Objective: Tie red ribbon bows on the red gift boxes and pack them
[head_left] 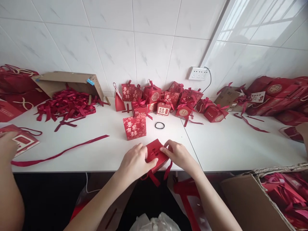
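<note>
At the table's front edge sits a small red gift box [161, 158] with a ribbon bow [154, 153] on its top. My left hand [136, 161] is closed around its left side, thumb lying along the top near the bow. From the other side my right hand [179, 155] is closed at the bow, thumb and fingers pinching the ribbon by the box's far right corner. Two ribbon tails [154, 178] hang over the edge below. Just beyond stands a red printed box [135, 128], and a black ring-shaped band [159, 125] lies to its right.
Several finished red boxes [184, 112] line the wall. A tipped carton [69, 77] spills red ribbons [69, 102]; one loose ribbon [72, 148] lies nearer. Co-workers' hands [7, 142] show at both sides. An open carton [243, 195] of red boxes stands at lower right.
</note>
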A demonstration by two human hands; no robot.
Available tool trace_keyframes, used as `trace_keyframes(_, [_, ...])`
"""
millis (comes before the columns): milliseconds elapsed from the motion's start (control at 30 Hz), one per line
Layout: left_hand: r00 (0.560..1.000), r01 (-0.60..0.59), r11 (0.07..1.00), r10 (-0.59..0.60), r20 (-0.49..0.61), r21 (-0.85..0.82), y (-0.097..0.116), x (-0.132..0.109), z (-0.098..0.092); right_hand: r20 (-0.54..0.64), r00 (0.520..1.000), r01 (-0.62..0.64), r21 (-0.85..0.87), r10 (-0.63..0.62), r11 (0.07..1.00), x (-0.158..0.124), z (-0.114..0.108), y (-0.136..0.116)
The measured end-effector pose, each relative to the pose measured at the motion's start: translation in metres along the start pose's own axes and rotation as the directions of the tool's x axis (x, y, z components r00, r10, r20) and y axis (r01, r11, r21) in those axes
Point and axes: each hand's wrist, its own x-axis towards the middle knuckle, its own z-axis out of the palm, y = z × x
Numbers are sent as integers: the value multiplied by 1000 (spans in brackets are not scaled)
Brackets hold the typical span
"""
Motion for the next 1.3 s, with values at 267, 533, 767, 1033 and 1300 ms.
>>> trace_keyframes(267, [979,68,995,-52,196,-74,-4,1,-4,32,996,-89,101,86,991,-11,0,5])
trace_keyframes(533, [929,259,914,-148,340,-311,-29,7,-17,293,953,-189,386,74,903,-5,6,21])
trace_keyframes(767, [885,381,671,-64,462,-636,-58,5,-3,366,923,-147,624,-121,767,-1,2,29])
trace_keyframes(1033, [742,613,435,-31,669,-660,-71,8,-1,338,941,-262,702,13,662,-1,5,34])
trace_keyframes(1300, [739,550,391,185,648,-738,-82,7,7,392,919,-255,686,-50,682,1,15,49])
